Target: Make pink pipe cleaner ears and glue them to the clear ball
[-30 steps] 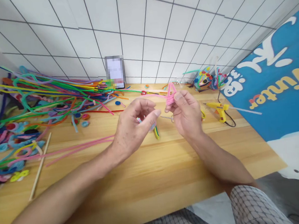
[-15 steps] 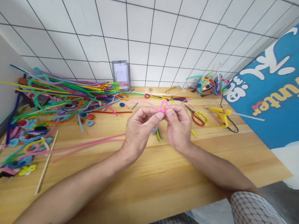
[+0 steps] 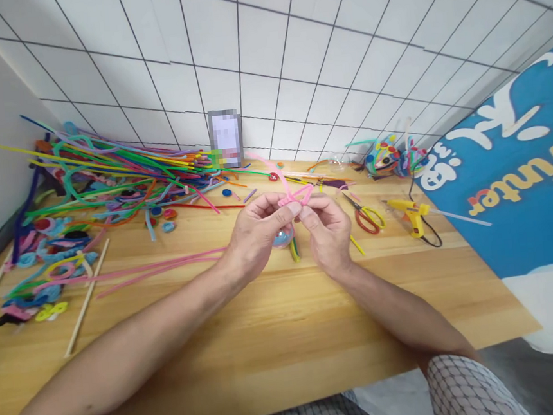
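A pink pipe cleaner [image 3: 282,176], bent into a small loop with one free end standing up, is pinched between my hands above the middle of the table. My left hand [image 3: 264,234] is closed on it with thumb and fingers. From the other side my right hand [image 3: 328,232] pinches the same pipe cleaner, the two thumbs almost meeting. Below and behind the hands sits a clear round ball [image 3: 283,237], partly covered by my left hand. A short green and yellow piece [image 3: 294,250] lies beside it.
Many coloured pipe cleaners [image 3: 147,164] are heaped at the back left. Pink pipe cleaners [image 3: 165,264] and a wooden stick [image 3: 87,298] lie left. Scissors [image 3: 368,215], a yellow glue gun [image 3: 412,212] and decorated balls [image 3: 383,156] are at right. A phone [image 3: 226,139] leans against the wall.
The pink pipe cleaner's free end has swung up, and its loop has tilted to the right. My hands have shifted slightly, uncovering more of the clear ball.
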The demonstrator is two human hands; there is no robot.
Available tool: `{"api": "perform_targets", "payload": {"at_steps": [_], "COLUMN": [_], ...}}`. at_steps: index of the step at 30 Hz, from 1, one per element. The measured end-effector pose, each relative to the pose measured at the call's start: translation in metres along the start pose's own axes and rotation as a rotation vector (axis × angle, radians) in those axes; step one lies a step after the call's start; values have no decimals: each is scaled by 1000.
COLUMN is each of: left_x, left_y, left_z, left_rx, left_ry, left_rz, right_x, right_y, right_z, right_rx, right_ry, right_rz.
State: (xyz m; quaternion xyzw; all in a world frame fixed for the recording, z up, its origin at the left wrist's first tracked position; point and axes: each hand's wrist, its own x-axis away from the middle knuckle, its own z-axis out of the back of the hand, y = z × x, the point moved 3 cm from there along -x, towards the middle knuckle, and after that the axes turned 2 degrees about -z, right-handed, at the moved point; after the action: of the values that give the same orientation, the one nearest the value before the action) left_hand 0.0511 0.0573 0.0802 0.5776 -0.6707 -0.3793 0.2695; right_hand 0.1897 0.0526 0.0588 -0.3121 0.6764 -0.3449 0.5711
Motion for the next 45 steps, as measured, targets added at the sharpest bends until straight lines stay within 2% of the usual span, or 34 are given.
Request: {"api": "perform_targets", "payload": {"at_steps": [4, 7, 9, 13, 15, 18, 23, 31, 37, 45], "left_x": [0, -1, -2, -2, -2, -1, -1, -2, -1, -4], "left_y": [4, 8, 10, 8, 7, 6, 8, 13, 17, 16], "left_z": [1, 3, 3, 2, 2, 2, 2, 1, 1, 5], "left_rx": [-43, -97, -129, -153, -153, -154, -168, -188, -227, -240], "left_ry": [1, -7, -36, -154, -186, -198, -208, -137, -70, -9], "left_rz": [-9, -1, 24, 74, 86, 92, 77, 25, 24, 9], "right_x": [-4, -15, -25, -39, -40, -39, -35, -35, -34, -36], "right_y": [-1, -4, -8, -17, -20, -22, -20, -20, -27, -31], "right_z": [2, 12, 21, 30, 29, 26, 26, 27, 26, 21], "right_rx": [31, 109, 217, 414, 425, 401, 327, 269, 258, 80], "right_ry": [-70, -129, -159, -310, -362, -384, -335, -321, -365, -423], "right_rz": [36, 109, 183, 349, 422, 450, 346, 200, 99, -161]}}
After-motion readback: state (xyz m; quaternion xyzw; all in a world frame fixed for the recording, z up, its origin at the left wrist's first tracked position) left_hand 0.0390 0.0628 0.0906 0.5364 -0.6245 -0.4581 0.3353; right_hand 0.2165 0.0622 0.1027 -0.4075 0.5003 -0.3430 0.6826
